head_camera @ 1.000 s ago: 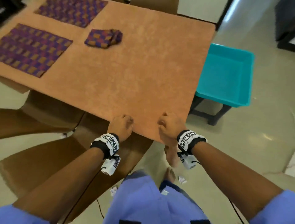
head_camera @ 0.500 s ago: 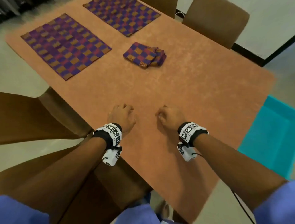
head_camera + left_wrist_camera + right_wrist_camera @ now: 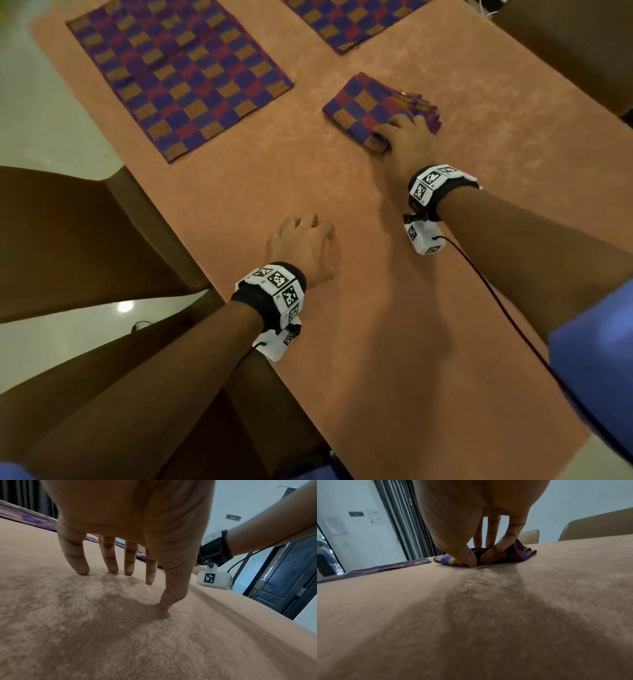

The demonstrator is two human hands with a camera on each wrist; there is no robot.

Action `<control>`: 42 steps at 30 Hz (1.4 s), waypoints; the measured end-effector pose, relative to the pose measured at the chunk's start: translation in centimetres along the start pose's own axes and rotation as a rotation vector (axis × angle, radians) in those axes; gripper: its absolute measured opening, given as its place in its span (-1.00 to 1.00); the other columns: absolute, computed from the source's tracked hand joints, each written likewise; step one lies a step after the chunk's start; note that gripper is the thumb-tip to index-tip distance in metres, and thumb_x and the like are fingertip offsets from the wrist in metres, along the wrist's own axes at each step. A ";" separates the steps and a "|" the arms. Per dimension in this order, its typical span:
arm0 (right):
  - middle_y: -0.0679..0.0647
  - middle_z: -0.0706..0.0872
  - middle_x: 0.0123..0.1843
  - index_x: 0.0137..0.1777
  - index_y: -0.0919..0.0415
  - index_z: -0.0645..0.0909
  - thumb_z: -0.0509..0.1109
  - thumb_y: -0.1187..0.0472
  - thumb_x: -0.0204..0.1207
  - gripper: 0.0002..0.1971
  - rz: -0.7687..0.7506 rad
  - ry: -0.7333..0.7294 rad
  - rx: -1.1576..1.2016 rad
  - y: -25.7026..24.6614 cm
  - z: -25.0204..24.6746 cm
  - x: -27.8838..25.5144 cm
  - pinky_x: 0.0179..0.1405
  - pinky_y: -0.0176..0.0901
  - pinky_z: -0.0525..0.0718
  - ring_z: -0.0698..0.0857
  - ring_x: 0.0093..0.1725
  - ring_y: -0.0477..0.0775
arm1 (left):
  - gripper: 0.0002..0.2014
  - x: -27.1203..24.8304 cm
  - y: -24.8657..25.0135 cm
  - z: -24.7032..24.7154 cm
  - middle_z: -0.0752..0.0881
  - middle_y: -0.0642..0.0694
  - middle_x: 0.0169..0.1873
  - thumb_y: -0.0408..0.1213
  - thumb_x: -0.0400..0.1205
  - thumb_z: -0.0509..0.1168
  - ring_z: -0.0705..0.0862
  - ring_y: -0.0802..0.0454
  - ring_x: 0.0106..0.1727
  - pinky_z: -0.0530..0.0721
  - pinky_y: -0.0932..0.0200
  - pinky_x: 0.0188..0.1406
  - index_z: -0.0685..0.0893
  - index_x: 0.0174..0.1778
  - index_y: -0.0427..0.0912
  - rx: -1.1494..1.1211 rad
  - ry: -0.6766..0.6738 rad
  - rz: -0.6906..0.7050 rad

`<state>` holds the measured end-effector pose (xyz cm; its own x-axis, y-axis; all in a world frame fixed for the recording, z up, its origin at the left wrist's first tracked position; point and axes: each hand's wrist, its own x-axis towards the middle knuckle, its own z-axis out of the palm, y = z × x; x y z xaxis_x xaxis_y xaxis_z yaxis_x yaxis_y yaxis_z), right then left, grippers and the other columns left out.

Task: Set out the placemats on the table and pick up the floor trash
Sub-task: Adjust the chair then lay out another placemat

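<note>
A folded purple-and-orange checked placemat [image 3: 366, 102] lies on the orange-brown table [image 3: 376, 342]. My right hand [image 3: 394, 132] is on its near corner. In the right wrist view the thumb [image 3: 465, 557] and fingers [image 3: 505, 543] pinch the folded placemat [image 3: 493, 557]. My left hand [image 3: 305, 233] stays nearer to me, apart from the cloth, its straight fingertips [image 3: 82, 569] touching the bare table [image 3: 102, 642] and holding nothing. Two placemats lie spread flat, one at the far left [image 3: 178, 75] and one at the far edge [image 3: 349, 20].
A brown chair [image 3: 68, 233] stands against the table's left edge and another [image 3: 565, 51] at the far right. Pale floor [image 3: 34, 120] shows to the left. A dark cable [image 3: 496, 301] runs from the right wrist across the table.
My right hand has reached forward and taken hold of the folded placemat. My left hand has uncurled from a fist onto its fingertips. The view has moved closer over the table.
</note>
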<state>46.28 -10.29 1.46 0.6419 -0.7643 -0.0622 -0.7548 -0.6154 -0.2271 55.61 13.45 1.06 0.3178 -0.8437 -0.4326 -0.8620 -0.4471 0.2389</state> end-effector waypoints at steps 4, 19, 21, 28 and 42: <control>0.11 0.70 0.24 0.33 0.02 0.66 0.21 0.11 0.52 -0.60 -0.062 0.047 -0.028 0.0 -0.4 0.7 0.04 0.22 0.63 0.50 0.20 0.35 | -0.43 0.2 -0.1 -0.1 0.42 0.09 0.25 0.13 0.27 0.51 0.38 -0.11 0.35 0.56 -0.24 0.20 0.52 0.19 0.26 -0.034 -0.017 -0.025; 0.11 0.81 0.05 0.20 0.11 0.73 0.25 0.02 0.55 -0.66 -0.371 0.212 0.102 -2.1 -11.2 -4.7 -0.01 -0.03 0.56 0.71 0.04 0.20 | -0.12 -3.8 3.0 -2.5 0.40 -0.12 0.49 -0.12 0.41 0.48 0.44 -0.11 0.47 0.50 -0.04 0.43 0.19 0.62 -0.05 -0.495 0.418 0.095; 0.09 0.82 0.05 0.19 0.11 0.74 0.26 0.00 0.54 -0.65 -0.457 0.164 0.059 -2.3 -11.7 -6.7 -0.05 -0.04 0.55 0.71 0.02 0.19 | -0.07 -4.6 4.0 -3.6 0.37 -0.14 0.52 -0.03 0.38 0.47 0.41 -0.10 0.49 0.47 -0.06 0.45 0.16 0.64 -0.08 -0.540 0.470 0.144; -0.01 0.83 -0.01 0.13 0.00 0.74 0.14 -0.15 0.49 -0.56 -0.479 0.128 0.034 -3.9 -12.5 -13.9 -0.10 0.07 0.70 0.73 -0.02 0.12 | 0.09 -8.7 8.6 -4.4 0.34 -0.08 0.55 0.32 0.27 0.44 0.40 -0.06 0.52 0.53 -0.15 0.42 0.08 0.64 0.03 -0.688 0.413 0.095; -0.14 0.50 -0.38 -0.19 0.02 0.52 0.45 0.15 0.32 -0.86 -0.397 -0.083 -0.001 -1.8 -15.8 -21.4 -0.44 -0.19 0.27 0.50 -0.28 0.07 | -0.63 -14.2 10.2 -6.4 0.79 -0.11 0.06 -0.08 0.58 0.10 0.69 -0.22 0.09 0.63 -0.02 -0.04 0.68 0.23 0.07 -0.229 0.575 0.202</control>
<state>31.81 4.13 18.51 0.8923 -0.4489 -0.0477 -0.4459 -0.8599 -0.2485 44.84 18.94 15.21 0.3732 -0.9140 0.1591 -0.8413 -0.2610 0.4734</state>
